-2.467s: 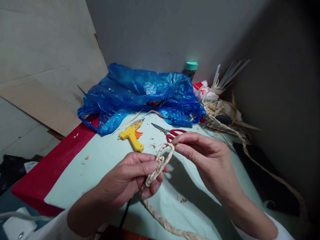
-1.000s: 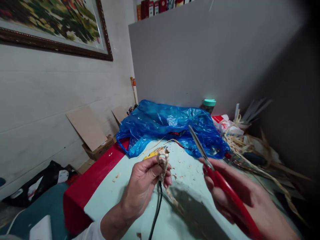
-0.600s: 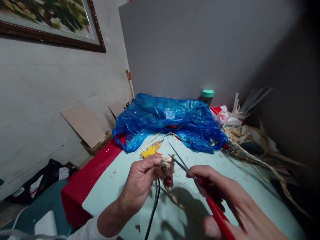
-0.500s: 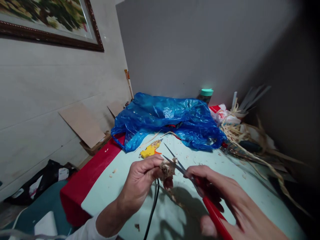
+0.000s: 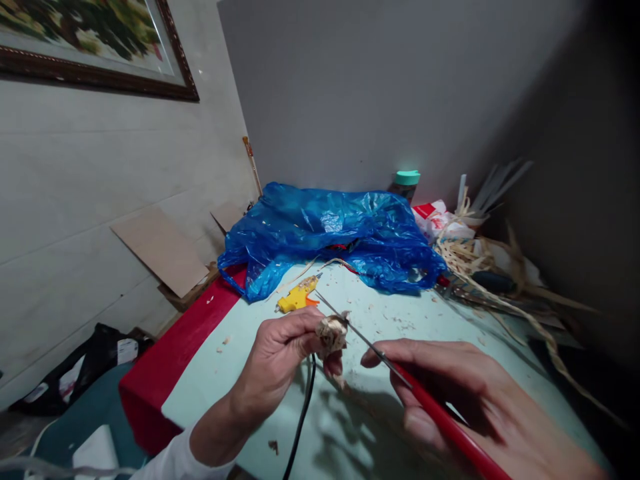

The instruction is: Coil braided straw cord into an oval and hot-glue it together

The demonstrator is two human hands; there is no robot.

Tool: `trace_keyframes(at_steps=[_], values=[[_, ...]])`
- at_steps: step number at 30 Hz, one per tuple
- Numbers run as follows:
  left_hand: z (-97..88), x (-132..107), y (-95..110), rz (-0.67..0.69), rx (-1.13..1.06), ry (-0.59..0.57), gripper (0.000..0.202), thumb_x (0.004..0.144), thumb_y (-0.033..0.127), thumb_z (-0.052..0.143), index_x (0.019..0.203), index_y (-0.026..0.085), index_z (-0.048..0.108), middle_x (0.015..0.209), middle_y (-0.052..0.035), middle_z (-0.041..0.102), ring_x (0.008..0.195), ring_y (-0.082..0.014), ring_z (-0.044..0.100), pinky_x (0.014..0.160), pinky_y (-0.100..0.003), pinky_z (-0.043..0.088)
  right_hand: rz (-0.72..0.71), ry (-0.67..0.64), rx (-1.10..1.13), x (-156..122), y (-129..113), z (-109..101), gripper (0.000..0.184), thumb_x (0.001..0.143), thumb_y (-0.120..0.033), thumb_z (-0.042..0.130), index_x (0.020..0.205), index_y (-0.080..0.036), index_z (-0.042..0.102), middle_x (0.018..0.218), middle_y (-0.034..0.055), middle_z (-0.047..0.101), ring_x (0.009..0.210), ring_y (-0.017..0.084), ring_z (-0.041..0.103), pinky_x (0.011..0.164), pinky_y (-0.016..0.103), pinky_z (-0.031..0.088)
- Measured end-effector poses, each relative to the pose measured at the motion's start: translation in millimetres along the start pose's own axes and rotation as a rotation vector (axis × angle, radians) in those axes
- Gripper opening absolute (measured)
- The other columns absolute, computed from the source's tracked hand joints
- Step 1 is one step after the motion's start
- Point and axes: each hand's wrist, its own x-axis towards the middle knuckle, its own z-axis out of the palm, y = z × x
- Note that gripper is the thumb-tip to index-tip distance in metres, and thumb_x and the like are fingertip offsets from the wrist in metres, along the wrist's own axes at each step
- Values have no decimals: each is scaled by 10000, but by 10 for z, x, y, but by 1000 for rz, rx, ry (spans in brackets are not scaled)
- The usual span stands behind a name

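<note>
Between the thumb and fingers of my left hand [image 5: 280,353] is a small tan, rolled bundle of dry plant fibre [image 5: 331,333]. My right hand [image 5: 460,387] is wrapped round the red handles of a pair of scissors [image 5: 425,397]. Their thin blades look closed together and lie across the upper right edge of the bundle. Beyond my left hand, a yellow glue gun [image 5: 299,295] with an orange trigger rests on its side. A black cord [image 5: 303,413] runs down the table below the left hand.
A crumpled blue plastic bag [image 5: 330,220] covers the table's far side. Pale fibre strands [image 5: 465,257] lie heaped at the right, near a jar with a turquoise lid [image 5: 407,178]. Small scraps dot the light green tabletop [image 5: 225,373]. Red cloth [image 5: 165,373] hangs along the left edge.
The scissors' blades, apart before, have come together at the bundle's edge. My right hand has turned a little with them. The whole view has shifted slightly.
</note>
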Motion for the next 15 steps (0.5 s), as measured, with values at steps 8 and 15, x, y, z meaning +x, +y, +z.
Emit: trace_keyframes(at_steps=[8,15], values=[[58,17,27,-132,-54,59,216,865,314,777,747,134,777,688,-35,676,598,-121,650,593,-216,524,-345,-63,-143,151,-65,-55,226,846,-463,722,962,-297,821,824,45,771,681,213,748,564,229,625],[80,39,35,-247,-113,157,212,800,309,833,773,106,780,693,-52,702,561,-120,657,528,-199,507,-293,-149,-244,365,-12,-107,376,956,-507,556,911,-200,768,787,56,770,621,204,705,531,268,531]])
